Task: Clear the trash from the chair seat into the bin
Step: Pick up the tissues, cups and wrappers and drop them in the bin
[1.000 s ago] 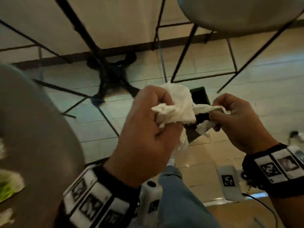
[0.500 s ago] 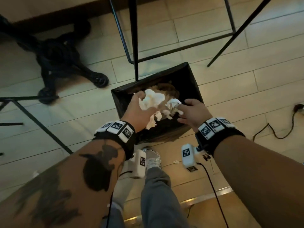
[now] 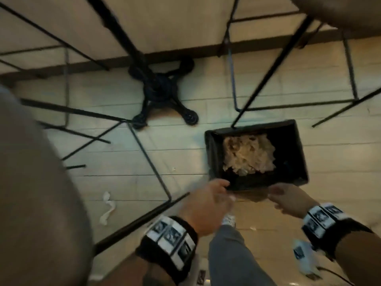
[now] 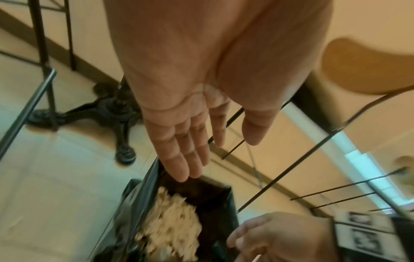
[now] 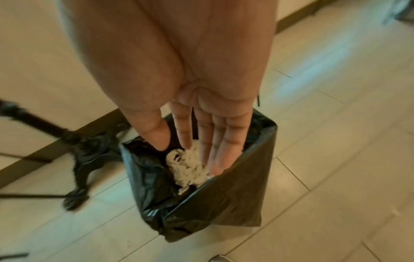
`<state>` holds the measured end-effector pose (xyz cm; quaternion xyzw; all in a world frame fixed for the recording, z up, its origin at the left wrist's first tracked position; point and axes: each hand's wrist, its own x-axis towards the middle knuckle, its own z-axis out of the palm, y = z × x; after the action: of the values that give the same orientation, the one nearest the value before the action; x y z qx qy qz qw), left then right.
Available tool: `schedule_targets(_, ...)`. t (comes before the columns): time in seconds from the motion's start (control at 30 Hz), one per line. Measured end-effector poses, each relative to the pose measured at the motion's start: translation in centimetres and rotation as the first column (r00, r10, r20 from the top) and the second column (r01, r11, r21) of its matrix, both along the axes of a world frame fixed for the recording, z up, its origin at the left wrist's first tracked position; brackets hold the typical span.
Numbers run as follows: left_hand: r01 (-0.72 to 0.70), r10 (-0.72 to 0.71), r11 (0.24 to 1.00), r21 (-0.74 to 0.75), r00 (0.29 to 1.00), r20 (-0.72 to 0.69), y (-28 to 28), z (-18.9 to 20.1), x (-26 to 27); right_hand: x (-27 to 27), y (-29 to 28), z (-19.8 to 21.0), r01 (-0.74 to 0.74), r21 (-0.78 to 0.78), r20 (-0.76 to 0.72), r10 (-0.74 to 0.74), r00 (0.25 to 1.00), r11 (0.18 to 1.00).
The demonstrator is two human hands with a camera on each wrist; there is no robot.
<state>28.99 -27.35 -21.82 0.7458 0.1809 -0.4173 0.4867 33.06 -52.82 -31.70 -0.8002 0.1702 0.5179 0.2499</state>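
A square bin (image 3: 296, 153) lined with a black bag stands on the tiled floor, with a heap of crumpled white tissue (image 3: 249, 153) inside. The same bin (image 5: 224, 200) and tissue (image 5: 190, 170) show in the right wrist view, and the bin (image 4: 215, 198) in the left wrist view. My left hand (image 3: 206, 205) hovers just before the bin's near rim, fingers straight and empty (image 4: 201, 141). My right hand (image 3: 288, 199) is at the near right rim, fingers straight and empty (image 5: 201, 138). The round grey chair seat (image 3: 31, 182) fills the left edge.
A strip of white tissue (image 3: 107, 207) lies on the floor under the chair's black wire legs (image 3: 152, 162). A black cast table base (image 3: 162, 93) stands behind. Another chair's legs (image 3: 268, 79) rise right behind the bin. My grey trouser leg (image 3: 233, 256) is below.
Both hands have let go of the tissue, which now lies in the bin. The hands have drawn back from over the bin to its near rim.
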Motion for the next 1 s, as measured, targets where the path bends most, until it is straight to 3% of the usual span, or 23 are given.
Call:
schedule_targets(0.07,0.042,-0.039,0.999,-0.034,0.996,0.085,2.6,5.1,-2.2,-0.1,1.9,3.5,-0.177,0.003,0.05,0.176,0.983,0.984)
schedule_targets(0.17,0.041,-0.032,0.998,-0.042,0.979,0.203,7.5,12.0,-5.9,-0.4,5.7,8.9,-0.276,0.023,0.108,0.272,0.956,0.961)
schedule_targets(0.3,-0.123,0.136,0.991,-0.058,0.911,0.39,14.1,19.5,-12.0,-1.8,12.8,16.0,-0.427,0.066,0.306,0.389,0.869,0.902)
schedule_targets(0.43,-0.332,0.334,0.939,-0.094,0.806,0.488,19.7,23.9,-18.9,-4.4,22.5,24.5,-0.589,0.135,0.485,0.465,0.741,0.797)
schedule_targets(0.53,-0.456,0.435,0.884,-0.101,0.727,0.531,23.4,25.0,-23.2,-7.2,28.9,29.8,-0.683,0.158,0.574,0.496,0.651,0.713)
schedule_targets(0.67,-0.616,0.402,0.781,0.105,0.625,0.669,27.5,23.6,-27.4,-10.9,36.0,33.0,-0.815,0.116,0.694,0.541,0.475,0.568)
schedule_targets(0.7,-0.619,0.346,0.765,0.178,0.628,0.697,28.2,22.8,-28.1,-11.6,37.4,33.1,-0.857,0.089,0.718,0.564,0.408,0.508)
schedule_targets(0.8,-0.511,0.139,0.751,0.419,0.742,0.656,29.5,19.9,-29.2,-13.2,41.1,32.4,-0.944,-0.114,0.726,0.674,0.133,0.309)
schedule_targets(0.87,-0.472,0.105,0.746,0.469,0.779,0.618,29.6,18.5,-29.3,-14.0,43.0,31.6,-0.949,-0.251,0.72,0.692,-0.051,0.191)
schedule_targets(0.93,-0.461,0.098,0.741,0.488,0.794,0.6,29.3,17.6,-29.0,-14.4,44.5,31.0,-0.944,-0.307,0.71,0.69,-0.139,0.125)
schedule_targets(1.0,-0.476,0.116,0.726,0.496,0.796,0.594,29.2,17.1,-28.6,-14.3,45.7,30.3,-0.942,-0.318,0.693,0.704,-0.153,0.109)
